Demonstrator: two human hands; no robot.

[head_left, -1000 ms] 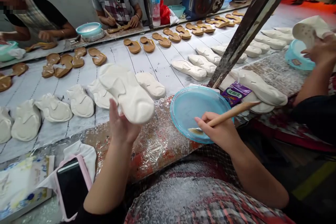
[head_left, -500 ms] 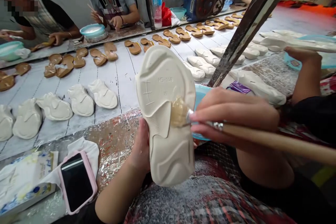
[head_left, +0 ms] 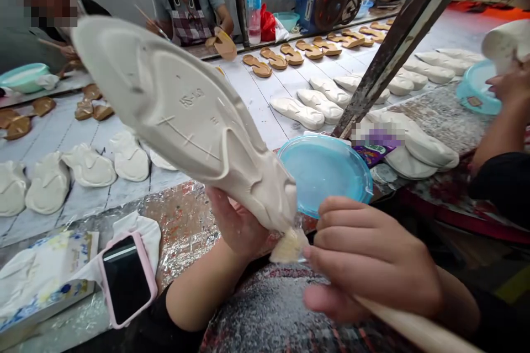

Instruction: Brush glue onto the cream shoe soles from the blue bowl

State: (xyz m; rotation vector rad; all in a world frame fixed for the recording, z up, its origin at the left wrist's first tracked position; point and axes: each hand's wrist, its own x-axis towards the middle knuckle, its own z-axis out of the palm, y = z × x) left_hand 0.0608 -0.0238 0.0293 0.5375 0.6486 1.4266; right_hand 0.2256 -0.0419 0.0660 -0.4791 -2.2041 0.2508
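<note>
the right hand [head_left: 372,259] is closed around the brush [head_left: 292,245], bristles at the lower end of the white sole [head_left: 186,116]; contact cannot be confirmed. the left hand [head_left: 240,226] grips this sole from below, near its narrow end, the broad end tilted up beyond. caution: holding one end only could let the sole twist under brush pressure. bristles close to the left fingers could smear them. just beyond the right hand, the blue basin [head_left: 323,176] could be knocked by a careless lift. beyond the left hand, a dropped sole could strike the row of white pieces [head_left: 91,165].
</note>
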